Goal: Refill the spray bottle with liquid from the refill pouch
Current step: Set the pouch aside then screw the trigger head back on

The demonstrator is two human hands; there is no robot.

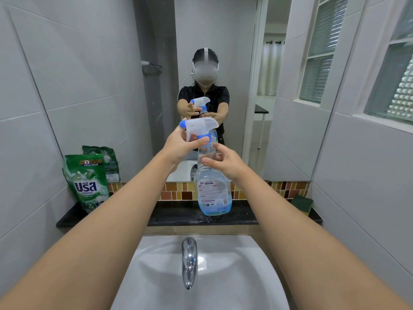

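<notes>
A clear spray bottle point(213, 193) with a little pale blue liquid at its bottom stands upright on the black ledge point(174, 214) behind the sink. My left hand point(181, 146) grips its white and blue trigger head point(199, 127) at the top. My right hand point(223, 161) is curled around the bottle's neck just below the head. A green refill pouch point(88, 182) stands upright at the ledge's left end, apart from both hands.
A white sink point(234, 265) with a chrome tap point(189, 262) lies below the ledge. A green and yellow sponge point(304, 203) sits at the ledge's right end. The mirror point(111, 86) behind reflects the person, bottle and pouch. Tiled walls close in on both sides.
</notes>
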